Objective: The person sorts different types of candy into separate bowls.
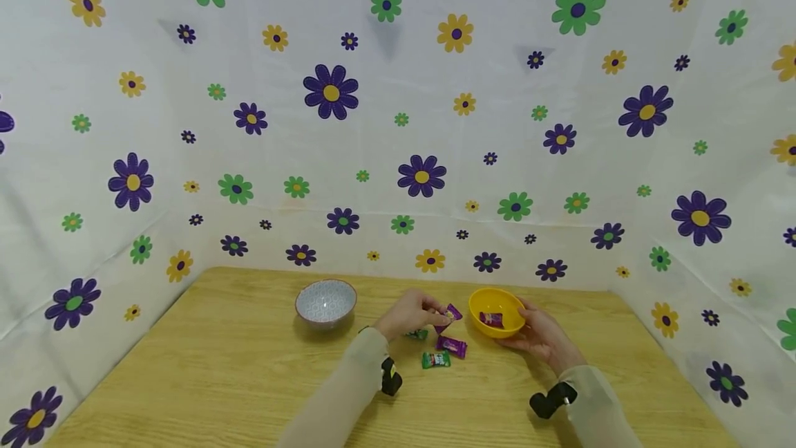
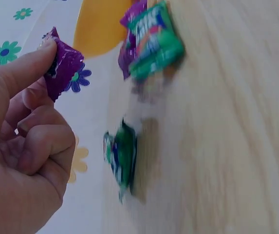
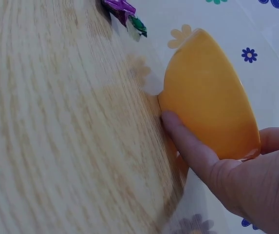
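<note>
My left hand (image 1: 410, 313) pinches a purple wrapped candy (image 2: 64, 66) between thumb and fingertips, above the table and left of the yellow bowl (image 1: 479, 303). My right hand (image 1: 544, 337) grips that bowl at its right side, with the thumb low against the outer wall (image 3: 202, 92). Inside the bowl lies one purple candy (image 1: 491, 319). Below my left hand, another purple candy (image 1: 451, 346) and a green candy (image 1: 436, 359) lie close together on the wood. A second green candy (image 1: 417, 334) is partly hidden behind the left hand.
A grey patterned bowl (image 1: 326, 301) with a reddish rim stands left of my left hand. The wooden table (image 1: 249, 365) meets a white flowered cloth (image 1: 385, 130) at the back and sides. Each wrist wears a black camera (image 1: 390, 376).
</note>
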A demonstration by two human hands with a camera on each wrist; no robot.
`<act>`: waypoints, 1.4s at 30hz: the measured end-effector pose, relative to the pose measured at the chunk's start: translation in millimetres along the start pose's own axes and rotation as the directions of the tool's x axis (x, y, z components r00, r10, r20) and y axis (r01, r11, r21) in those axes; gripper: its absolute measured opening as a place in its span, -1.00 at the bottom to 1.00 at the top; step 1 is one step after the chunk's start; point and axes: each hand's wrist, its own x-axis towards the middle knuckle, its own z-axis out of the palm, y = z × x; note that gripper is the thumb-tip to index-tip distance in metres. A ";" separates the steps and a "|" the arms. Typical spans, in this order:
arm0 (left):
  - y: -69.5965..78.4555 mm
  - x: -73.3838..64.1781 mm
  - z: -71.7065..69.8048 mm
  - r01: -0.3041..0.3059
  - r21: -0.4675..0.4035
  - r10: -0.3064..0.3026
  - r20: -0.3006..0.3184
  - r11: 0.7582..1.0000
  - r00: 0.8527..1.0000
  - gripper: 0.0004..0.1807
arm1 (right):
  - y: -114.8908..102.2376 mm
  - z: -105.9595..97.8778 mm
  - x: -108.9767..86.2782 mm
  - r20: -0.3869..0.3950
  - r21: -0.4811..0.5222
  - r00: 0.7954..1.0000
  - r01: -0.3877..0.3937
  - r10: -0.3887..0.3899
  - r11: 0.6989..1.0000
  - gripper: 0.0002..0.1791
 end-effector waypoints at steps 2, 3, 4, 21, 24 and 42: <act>4.0 2.2 4.4 0.002 -0.005 -0.002 -0.008 1.000 1.000 -0.87 | 0.4 0.1 0.1 0.000 0.001 1.000 -0.001 0.001 1.000 -0.41; 5.8 3.7 6.8 -0.001 -0.008 0.001 -0.011 1.000 1.000 -0.87 | 0.8 0.1 0.1 0.000 0.003 1.000 -0.001 0.001 1.000 -0.41; 7.4 5.3 9.2 -0.002 -0.010 0.002 -0.017 1.000 1.000 -0.88 | 1.0 0.1 -0.1 0.000 0.004 1.000 -0.002 0.002 1.000 -0.41; 38.1 21.5 52.1 0.094 -0.194 -0.135 -0.214 0.977 0.967 -0.87 | -2.4 4.4 -2.5 0.029 -0.009 1.000 0.007 -0.007 1.000 -0.41; 38.5 24.6 57.3 0.105 -0.222 -0.157 -0.231 0.969 0.960 -0.86 | -1.8 4.0 -2.8 0.040 -0.007 0.999 0.010 -0.010 1.000 -0.41; 45.4 24.9 68.4 0.124 -0.128 -0.150 -0.217 0.984 0.965 -0.71 | -1.0 3.0 -4.2 0.044 0.010 0.999 0.014 -0.014 1.000 -0.40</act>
